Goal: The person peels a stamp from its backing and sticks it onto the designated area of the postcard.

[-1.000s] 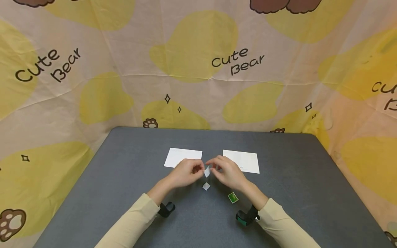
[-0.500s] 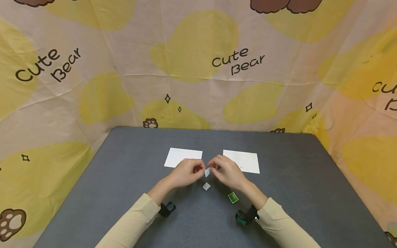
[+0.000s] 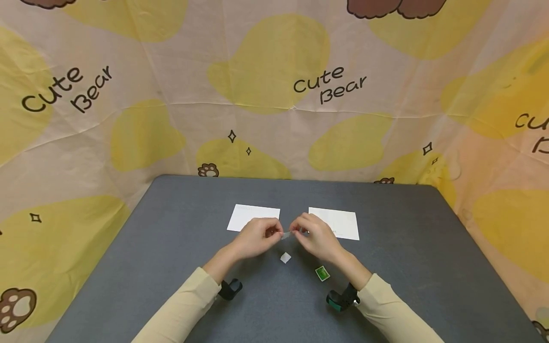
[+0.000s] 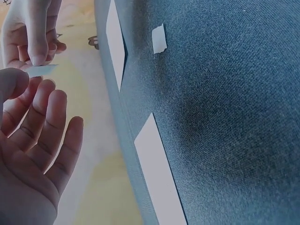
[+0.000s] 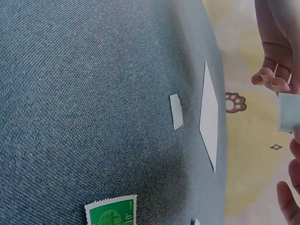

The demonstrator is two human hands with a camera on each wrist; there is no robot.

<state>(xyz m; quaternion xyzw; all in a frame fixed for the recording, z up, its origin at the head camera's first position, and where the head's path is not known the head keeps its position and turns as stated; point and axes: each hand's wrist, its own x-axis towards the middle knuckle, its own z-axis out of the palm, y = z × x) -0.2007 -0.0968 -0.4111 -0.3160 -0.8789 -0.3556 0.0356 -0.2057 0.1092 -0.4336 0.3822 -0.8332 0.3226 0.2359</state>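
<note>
My left hand (image 3: 259,236) pinches one end of a small pale paper square (image 5: 288,113) between thumb and fingertip. At the opposite end, the thumb and index finger of my right hand (image 3: 316,237) pinch it too. The square is raised above the table and seen nearly edge-on in the head view; its size is close to that of the green stamp (image 3: 322,273). That stamp lies face up near my right wrist, its toothed edge and printing showing in the right wrist view. A torn white paper scrap (image 3: 285,257) lies on the table just below both hands.
Two white rectangular sheets like envelopes lie behind the hands: a left sheet (image 3: 249,217) and a right sheet (image 3: 343,224), each partly covered by a hand. The grey table (image 3: 171,267) ends at a patterned cloth backdrop (image 3: 266,62).
The pale square has turned from hanging upright to lying nearly flat between the fingertips. My right fingers have shifted slightly right and now pinch its end. The stamp and scrap stay put.
</note>
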